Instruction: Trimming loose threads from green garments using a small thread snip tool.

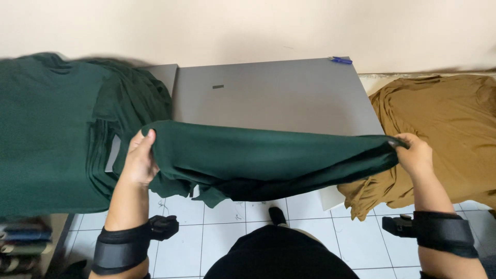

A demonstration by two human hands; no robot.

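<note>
A: Head view, item one: dark green garment (268,157), stretched level above the near edge of the grey counter (279,95). Left hand (138,160) pinches one end, right hand (416,154) the other; both clenched on cloth.

B: Step?

A: Judged as spreading or folding; lowering it flat would need even tension.

B: Surroundings?

A: Green stack (51,134) left, ochre cloth (444,129) right, blue pen (341,60) far corner. Garment's underside hidden; stack cut off at frame edge.
</note>
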